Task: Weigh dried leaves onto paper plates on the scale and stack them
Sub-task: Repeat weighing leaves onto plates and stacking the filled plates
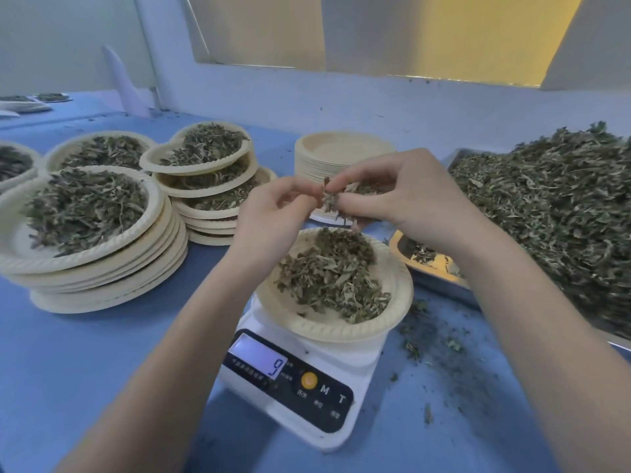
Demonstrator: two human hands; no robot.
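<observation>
- Blue worktop (102, 370) carries a white digital scale (307, 380) at its near middle; display shows 9.
- Round beige paper plate (392, 312) of dried green leaves (327, 274) sits on the scale.
- Left hand (273, 220) and right hand (403, 192), fingers curled, pinch a small leaf clump (333, 199) together above the plate.
- Risk: crumbs may fall past the rim onto the worktop, or too large a release may overshoot the weight.
- Leaning stacks of filled plates (205, 186) toward the left edge may slide when topped.

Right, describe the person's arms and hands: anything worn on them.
Both forearms are bare as far as the frame shows, with no sleeves in view. The left hand and right hand wear no gloves, and no rings, watch or bracelets are visible.
</observation>
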